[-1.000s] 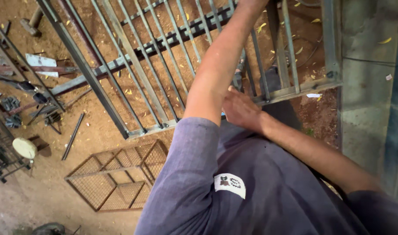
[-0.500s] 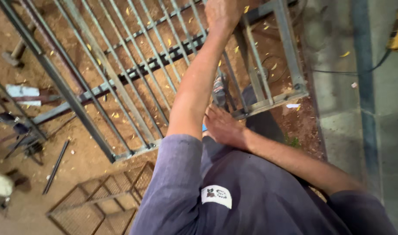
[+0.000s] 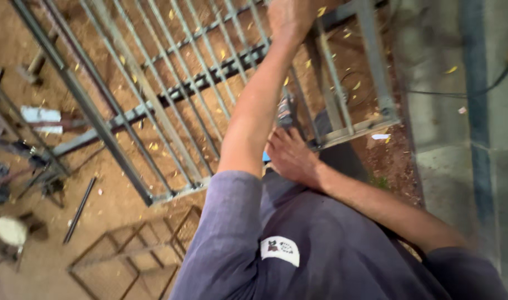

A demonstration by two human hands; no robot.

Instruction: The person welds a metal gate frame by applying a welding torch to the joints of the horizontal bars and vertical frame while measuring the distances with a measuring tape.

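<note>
Metal gate point(image 3: 154, 105): a grey frame of welded bars lying nearly flat on the sandy ground point(image 3: 20, 44); its thin vertical bars run their long axis from lower right up toward upper left in the head view, crossed by a darker rail point(image 3: 209, 78) running from lower left to upper right.
Left hand point(image 3: 290, 16): reaches far out over the gate, at the top edge of the view, resting on or closed over a bar near the upper frame; whether it grips cannot be told, as the fingers are cut off.
Left arm: bare and stretched straight from the blue-grey sleeve point(image 3: 226, 233) across the bars.
Right hand point(image 3: 290, 158): low, close to the body, fingers curled down at the gate's near edge beside a small dark object point(image 3: 285, 111) that is too blurred to name; whether it holds anything cannot be told.
Gate's near corner point(image 3: 376, 125): lies just beside the concrete paving point(image 3: 448, 111).
Surroundings: a rusty wire frame point(image 3: 131, 250) lies on the sand below the gate, a loose dark rod point(image 3: 78, 208) to its left, and a cable point(image 3: 459, 91) crosses the concrete.
</note>
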